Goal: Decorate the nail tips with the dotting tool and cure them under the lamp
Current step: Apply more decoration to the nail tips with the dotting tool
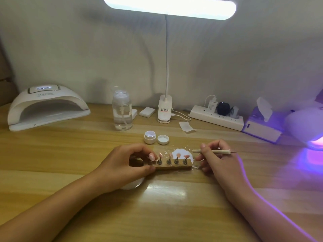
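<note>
Both hands were down at the middle of the worktop. The left hand gripped the left end of the wooden block, thumb on the near edge and fingers curled over the far side. On that block the pink nail tips stood in a row on little pegs, just beside those fingers. The right hand sat at the block's right end, thumb and fingers pinched round the dotting tool, which lay almost level above the hand, its thin metal point aimed right. A white patch showed on the worktop just beyond the tips. Further back an open small jar and its lid sat side by side. Far left was the white curing lamp, its mouth facing the person; at the right edge a second lamp glowed purple onto the wood. A clear pump bottle, a clip-on desk light, a power strip and a tissue box lined the far side
</note>
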A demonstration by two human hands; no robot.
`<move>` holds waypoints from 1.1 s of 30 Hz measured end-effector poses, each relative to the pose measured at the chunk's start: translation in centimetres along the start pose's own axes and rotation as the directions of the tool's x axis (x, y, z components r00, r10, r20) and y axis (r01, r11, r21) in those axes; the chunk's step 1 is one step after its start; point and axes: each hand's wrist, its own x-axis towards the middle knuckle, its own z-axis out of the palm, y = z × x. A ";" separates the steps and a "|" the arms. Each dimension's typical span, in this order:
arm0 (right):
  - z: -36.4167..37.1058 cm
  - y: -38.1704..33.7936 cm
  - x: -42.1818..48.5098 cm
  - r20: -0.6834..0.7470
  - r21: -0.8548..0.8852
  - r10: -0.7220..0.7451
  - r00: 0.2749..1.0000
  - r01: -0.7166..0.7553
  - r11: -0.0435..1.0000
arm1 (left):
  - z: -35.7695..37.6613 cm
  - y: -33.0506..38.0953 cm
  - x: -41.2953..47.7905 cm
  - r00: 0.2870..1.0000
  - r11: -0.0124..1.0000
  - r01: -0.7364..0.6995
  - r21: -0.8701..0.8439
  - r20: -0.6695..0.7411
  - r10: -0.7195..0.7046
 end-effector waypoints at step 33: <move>0.3 -1.0 -1.8 0.243 -0.696 -0.284 0.928 0.370 0.615 | -4.1 -2.4 -0.8 0.964 0.970 0.221 0.104 -0.171 -0.202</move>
